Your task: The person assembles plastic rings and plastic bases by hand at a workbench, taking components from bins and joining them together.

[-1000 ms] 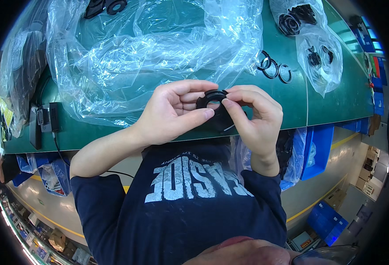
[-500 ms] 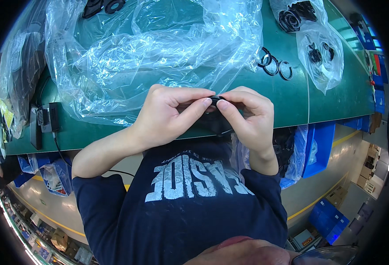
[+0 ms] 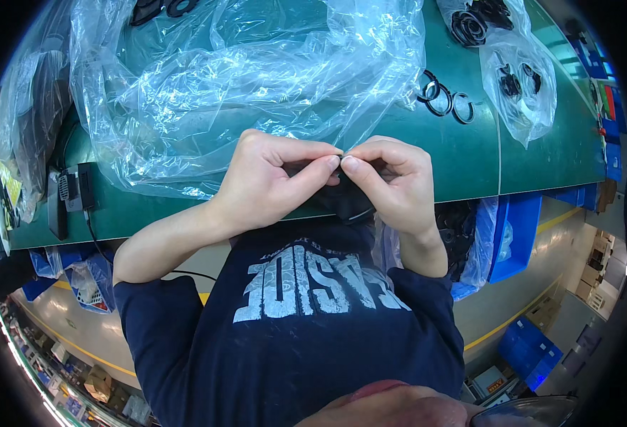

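My left hand point(image 3: 271, 178) and my right hand point(image 3: 397, 181) meet over the table's near edge, thumbs and forefingers pinched tip to tip. Between them they grip a small black ring, of which only a dark sliver shows now; the fingers cover the rest. Just below the fingertips a larger dark object point(image 3: 349, 204) sits at the table edge, partly hidden by the hands, its kind unclear. Off to the right of my right hand, black rings point(image 3: 462, 108) lie on the green table point(image 3: 463, 156).
Clear plastic sheeting point(image 3: 207, 99) spreads beyond my hands, with black parts point(image 3: 181, 7) at its far left. Bags of black parts point(image 3: 518, 89) rest at the right. A small black device point(image 3: 77, 188) with a cable stands at the left. Blue bins point(image 3: 516, 238) sit below the table edge.
My right hand has shifted slightly left and its thumb has moved up and in, closer to the left thumb. The black ring, partly visible before, is now almost covered.
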